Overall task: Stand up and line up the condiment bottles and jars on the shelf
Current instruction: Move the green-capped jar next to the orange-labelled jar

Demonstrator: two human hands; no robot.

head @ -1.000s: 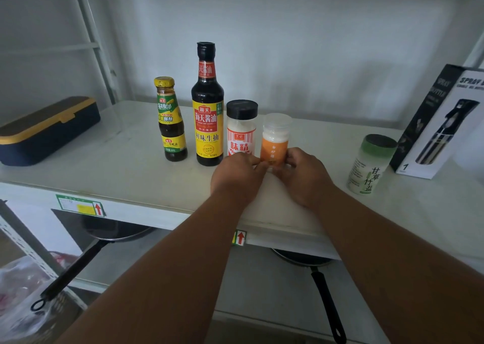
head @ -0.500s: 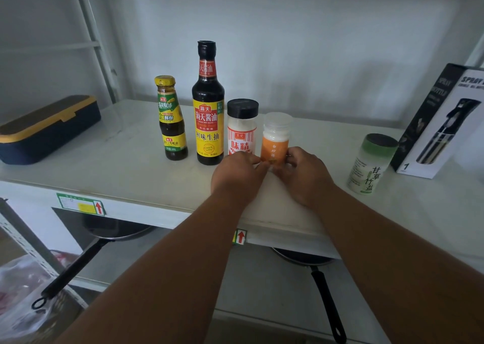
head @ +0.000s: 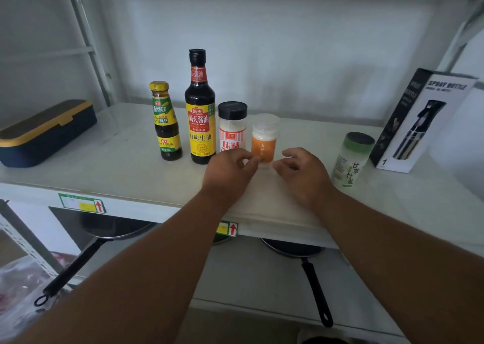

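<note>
We see four condiments standing upright in a row on the white shelf (head: pixel 110 165), touching or nearly touching. Far left is a small dark sauce bottle (head: pixel 165 123) with a yellow cap and a green and yellow label; its Chinese writing is too small for us to read surely. Just right of it stands the tall soy sauce bottle (head: pixel 200 113), whose yellow and red label reads 海天酱油 and, lower, 鲜味生抽. Next comes a black-capped jar (head: pixel 232 126) of white powder marked 味精 in red. Last in the row is a clear-capped jar (head: pixel 264 139) with an orange label, the lettering too faint for us to make out.

Our left hand (head: pixel 230 173) is just in front of the orange jar, fingers curled loosely, thumb and forefinger close together at the jar's lower left; we cannot tell whether they touch it. Our right hand (head: pixel 303 176) hangs half open to the jar's right, holding nothing.

Well apart to the right stands a green-capped jar (head: pixel 351 160) reading 甘草竹盐, and beyond it a box (head: pixel 419 121) printed "SPRAY BOTTLE" with a "1" at its corner. At far left lies a navy case (head: pixel 44 134) with yellow trim. Red-arrow stickers (head: pixel 83 203) mark the shelf's front edge. Below, two pans (head: pixel 311 270) rest on a lower shelf. The wall behind is plain white.
</note>
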